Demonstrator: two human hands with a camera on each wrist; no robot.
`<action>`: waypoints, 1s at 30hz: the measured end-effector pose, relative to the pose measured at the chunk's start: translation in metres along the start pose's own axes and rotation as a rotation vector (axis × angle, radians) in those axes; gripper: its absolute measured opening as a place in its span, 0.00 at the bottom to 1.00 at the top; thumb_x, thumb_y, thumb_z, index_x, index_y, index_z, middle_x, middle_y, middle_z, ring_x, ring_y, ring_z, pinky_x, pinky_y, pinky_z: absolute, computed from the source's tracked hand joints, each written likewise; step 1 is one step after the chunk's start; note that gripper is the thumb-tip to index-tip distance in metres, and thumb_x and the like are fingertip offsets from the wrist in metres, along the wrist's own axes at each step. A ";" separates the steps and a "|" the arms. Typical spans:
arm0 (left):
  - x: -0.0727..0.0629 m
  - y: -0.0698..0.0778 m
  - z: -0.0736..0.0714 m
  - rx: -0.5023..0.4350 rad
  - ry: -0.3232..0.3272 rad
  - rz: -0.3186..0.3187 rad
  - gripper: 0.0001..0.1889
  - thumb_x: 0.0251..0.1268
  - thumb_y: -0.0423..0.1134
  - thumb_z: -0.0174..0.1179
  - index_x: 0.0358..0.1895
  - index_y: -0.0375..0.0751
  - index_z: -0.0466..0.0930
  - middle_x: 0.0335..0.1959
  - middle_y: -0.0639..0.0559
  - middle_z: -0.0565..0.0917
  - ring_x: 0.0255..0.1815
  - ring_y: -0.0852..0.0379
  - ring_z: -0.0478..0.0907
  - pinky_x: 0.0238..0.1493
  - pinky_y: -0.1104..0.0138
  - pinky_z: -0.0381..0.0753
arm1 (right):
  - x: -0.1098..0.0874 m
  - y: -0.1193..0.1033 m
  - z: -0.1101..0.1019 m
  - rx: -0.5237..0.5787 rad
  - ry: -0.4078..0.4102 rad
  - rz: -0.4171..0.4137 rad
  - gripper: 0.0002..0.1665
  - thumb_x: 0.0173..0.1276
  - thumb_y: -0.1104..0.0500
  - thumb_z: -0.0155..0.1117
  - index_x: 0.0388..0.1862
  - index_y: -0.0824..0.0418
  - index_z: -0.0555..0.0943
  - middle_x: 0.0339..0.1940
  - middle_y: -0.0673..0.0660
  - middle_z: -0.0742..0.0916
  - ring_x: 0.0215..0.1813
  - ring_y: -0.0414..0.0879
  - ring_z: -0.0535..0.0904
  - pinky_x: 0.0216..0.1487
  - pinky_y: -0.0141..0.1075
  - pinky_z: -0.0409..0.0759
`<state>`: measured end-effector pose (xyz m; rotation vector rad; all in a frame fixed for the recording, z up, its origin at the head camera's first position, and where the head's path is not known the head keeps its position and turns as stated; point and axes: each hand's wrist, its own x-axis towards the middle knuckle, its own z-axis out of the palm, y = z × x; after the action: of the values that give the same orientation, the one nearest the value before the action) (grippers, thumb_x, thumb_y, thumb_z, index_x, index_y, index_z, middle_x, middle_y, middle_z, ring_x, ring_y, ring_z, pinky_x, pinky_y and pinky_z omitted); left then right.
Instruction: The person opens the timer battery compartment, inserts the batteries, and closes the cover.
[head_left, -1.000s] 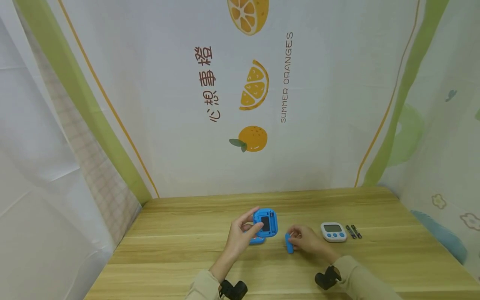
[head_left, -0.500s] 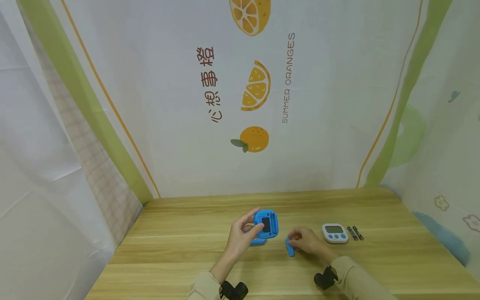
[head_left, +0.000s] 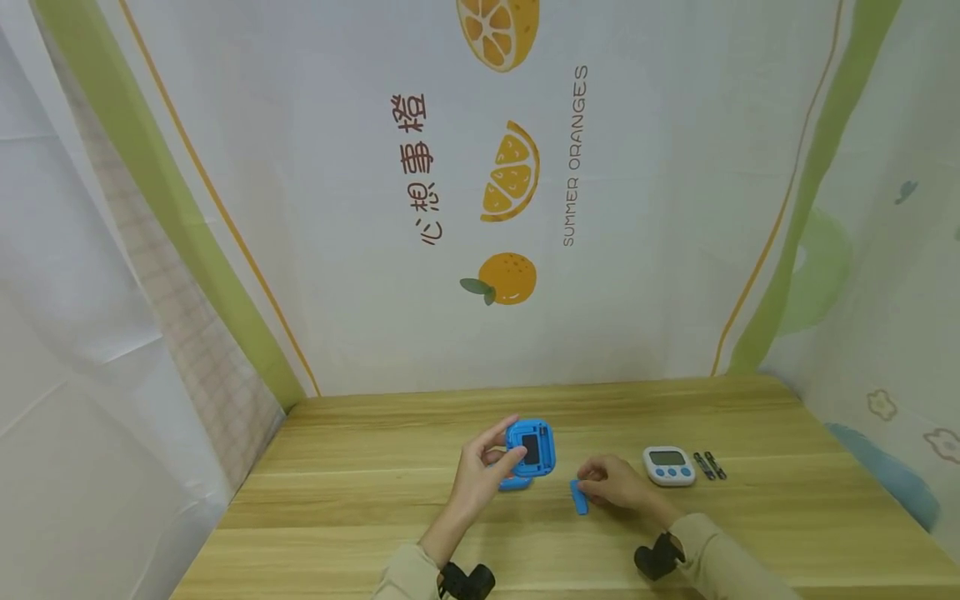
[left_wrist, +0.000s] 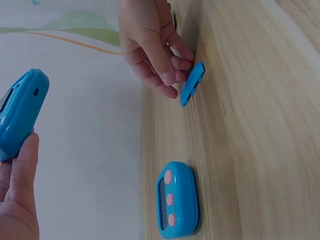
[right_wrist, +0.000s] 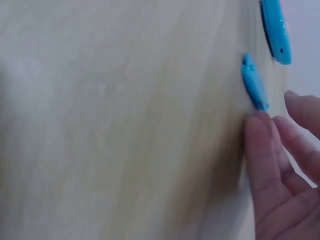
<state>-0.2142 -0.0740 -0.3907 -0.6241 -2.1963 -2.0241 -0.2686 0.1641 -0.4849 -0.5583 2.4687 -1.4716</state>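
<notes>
My left hand (head_left: 480,468) grips a blue digital timer (head_left: 542,447), raised off the table, its back facing me. The battery compartment is uncovered, with a dark panel beside it. To the right, low at the table, lies a small blue battery cover (head_left: 580,497). My right hand (head_left: 613,482) has its fingertips at the near end of this cover (right_wrist: 255,84). In the right wrist view the thumb (right_wrist: 304,111) stands apart from it. Below the held timer, a second blue timer (left_wrist: 181,200) with pink buttons rests on the wood.
A white timer (head_left: 669,466) with blue buttons lies right of my right hand. Beside it are two small batteries (head_left: 709,466). The wooden table (head_left: 360,500) ends at a hanging cloth (head_left: 637,292) printed with oranges.
The battery cover has come down and toward me, from tilted up to lying flatter at the table, as my right hand lowered slightly. My left hand still holds the timer in nearly the same place.
</notes>
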 end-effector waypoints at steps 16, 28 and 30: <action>-0.001 0.001 0.002 -0.002 0.004 -0.019 0.22 0.59 0.29 0.55 0.58 0.33 0.68 0.36 0.37 0.77 0.28 0.57 0.79 0.26 0.73 0.79 | -0.020 -0.023 -0.049 -0.065 -0.087 -0.042 0.22 0.66 0.55 0.53 0.49 0.74 0.71 0.35 0.63 0.79 0.33 0.56 0.77 0.27 0.43 0.80; -0.001 0.000 0.004 -0.009 -0.004 -0.017 0.22 0.59 0.29 0.55 0.58 0.32 0.67 0.36 0.36 0.76 0.29 0.57 0.79 0.26 0.73 0.79 | -0.045 -0.017 -0.113 -0.114 0.059 -0.056 0.24 0.67 0.57 0.51 0.53 0.77 0.68 0.40 0.70 0.78 0.36 0.59 0.77 0.29 0.41 0.81; -0.001 0.000 0.004 -0.011 -0.005 -0.017 0.22 0.59 0.29 0.55 0.59 0.32 0.67 0.36 0.36 0.76 0.29 0.57 0.79 0.27 0.73 0.79 | -0.049 -0.013 -0.120 -0.118 0.093 -0.038 0.24 0.67 0.57 0.52 0.53 0.76 0.67 0.40 0.70 0.78 0.37 0.58 0.78 0.30 0.41 0.81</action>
<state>-0.2127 -0.0700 -0.3913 -0.6149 -2.2022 -2.0471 -0.2653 0.2751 -0.4169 -0.5731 2.6451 -1.4022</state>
